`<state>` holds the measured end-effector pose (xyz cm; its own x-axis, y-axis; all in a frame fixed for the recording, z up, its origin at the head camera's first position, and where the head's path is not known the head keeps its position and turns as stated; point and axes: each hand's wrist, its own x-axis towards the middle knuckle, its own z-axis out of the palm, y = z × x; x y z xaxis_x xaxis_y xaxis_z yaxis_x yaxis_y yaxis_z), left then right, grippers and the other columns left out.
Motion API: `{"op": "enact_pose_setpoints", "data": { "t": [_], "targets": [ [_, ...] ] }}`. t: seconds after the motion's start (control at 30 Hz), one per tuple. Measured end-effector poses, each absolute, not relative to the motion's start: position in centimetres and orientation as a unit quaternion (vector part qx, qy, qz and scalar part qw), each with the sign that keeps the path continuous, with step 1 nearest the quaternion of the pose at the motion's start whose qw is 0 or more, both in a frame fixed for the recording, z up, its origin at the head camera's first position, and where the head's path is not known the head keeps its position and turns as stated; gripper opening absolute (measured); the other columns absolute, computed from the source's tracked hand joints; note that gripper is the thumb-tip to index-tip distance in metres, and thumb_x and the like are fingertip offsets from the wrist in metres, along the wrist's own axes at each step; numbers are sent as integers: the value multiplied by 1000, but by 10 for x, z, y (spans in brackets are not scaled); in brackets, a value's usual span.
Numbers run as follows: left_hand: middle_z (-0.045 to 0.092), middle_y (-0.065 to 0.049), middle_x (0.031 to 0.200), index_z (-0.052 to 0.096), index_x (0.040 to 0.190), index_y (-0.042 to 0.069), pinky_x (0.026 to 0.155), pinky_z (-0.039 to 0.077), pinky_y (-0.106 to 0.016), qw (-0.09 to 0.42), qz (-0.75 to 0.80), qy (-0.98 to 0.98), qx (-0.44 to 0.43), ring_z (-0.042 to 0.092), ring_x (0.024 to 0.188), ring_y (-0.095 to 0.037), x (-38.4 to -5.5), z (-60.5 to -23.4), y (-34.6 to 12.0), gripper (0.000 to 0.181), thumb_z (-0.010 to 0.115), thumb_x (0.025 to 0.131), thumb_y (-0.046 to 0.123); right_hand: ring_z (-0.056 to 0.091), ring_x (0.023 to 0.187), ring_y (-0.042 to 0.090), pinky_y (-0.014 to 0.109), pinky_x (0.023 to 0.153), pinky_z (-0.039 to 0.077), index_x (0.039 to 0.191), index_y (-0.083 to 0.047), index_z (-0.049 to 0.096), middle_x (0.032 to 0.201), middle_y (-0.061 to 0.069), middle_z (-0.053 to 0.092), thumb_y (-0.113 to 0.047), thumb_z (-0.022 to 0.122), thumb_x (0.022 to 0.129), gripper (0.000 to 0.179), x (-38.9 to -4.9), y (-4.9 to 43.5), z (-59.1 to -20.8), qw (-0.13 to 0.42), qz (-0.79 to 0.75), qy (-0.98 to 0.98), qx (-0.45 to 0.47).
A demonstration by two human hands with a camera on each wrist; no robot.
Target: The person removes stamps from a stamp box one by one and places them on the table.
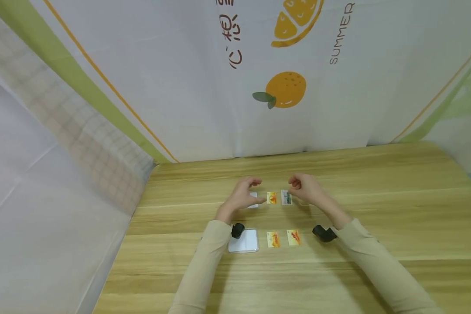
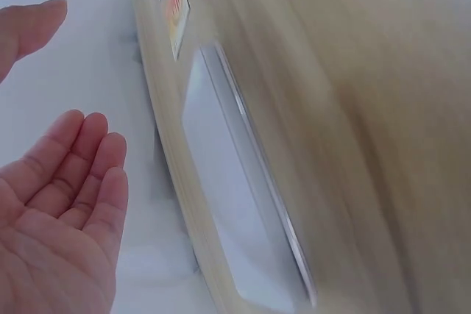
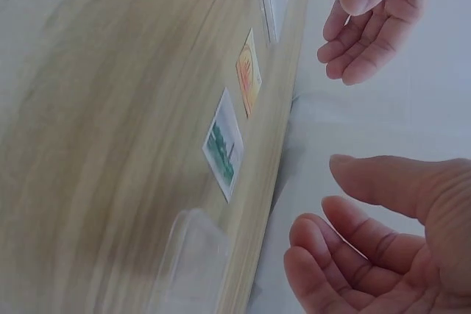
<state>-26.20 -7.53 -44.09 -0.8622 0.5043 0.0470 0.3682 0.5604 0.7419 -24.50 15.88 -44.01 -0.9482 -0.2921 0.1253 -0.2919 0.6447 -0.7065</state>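
Observation:
My left hand (image 1: 241, 195) hovers over a flat white case (image 2: 235, 189) at the back of the table, fingers loosely bent and holding nothing. Beside that case lies a small yellow-and-red stamp-like card (image 1: 271, 198). Just right of it is a white-bordered card with a grey and green picture (image 3: 224, 146). Close to this picture card, my right hand (image 1: 307, 189) is raised with its fingers relaxed and nothing between them. A clear plastic piece (image 3: 193, 259) shows next to the picture card in the right wrist view; in the head view it is hidden.
Nearer the front, another white case in a clear frame (image 1: 244, 241) lies left of two yellow-and-red cards, one with a building-like print (image 1: 273, 239) and one beside it (image 1: 293, 237). A fruit-printed white cloth (image 1: 204, 96) hangs behind the wooden table (image 1: 396, 209).

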Motion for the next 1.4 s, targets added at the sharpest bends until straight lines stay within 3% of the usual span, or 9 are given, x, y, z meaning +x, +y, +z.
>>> {"op": "enact_pose_setpoints", "data": {
  "t": [0.4, 1.1, 1.4],
  "targets": [
    [53, -19, 123, 52, 125, -6, 100, 38, -40, 89, 395, 876, 262, 47, 116, -32, -262, -437, -51, 56, 76, 78, 13, 56, 90, 34, 45, 81, 48, 107, 16, 55, 104, 29, 58, 0, 63, 83, 30, -238, 175, -439, 0, -408, 901, -147],
    [55, -11, 121, 54, 124, -2, 96, 40, -26, 103, 382, 869, 298, 49, 113, -21, -261, -440, -5, 53, 74, 79, 17, 53, 98, 43, 54, 88, 43, 114, 16, 52, 111, 33, 55, -2, 64, 84, 37, -230, 214, -445, 1, -378, 913, -154],
    [54, -10, 124, 52, 127, -1, 95, 40, -25, 122, 370, 872, 295, 48, 115, -23, -256, -443, 18, 54, 74, 80, 15, 51, 101, 46, 57, 88, 42, 115, 17, 50, 112, 35, 53, -2, 65, 83, 40, -228, 224, -448, 4, -372, 916, -153]
  ]
}}
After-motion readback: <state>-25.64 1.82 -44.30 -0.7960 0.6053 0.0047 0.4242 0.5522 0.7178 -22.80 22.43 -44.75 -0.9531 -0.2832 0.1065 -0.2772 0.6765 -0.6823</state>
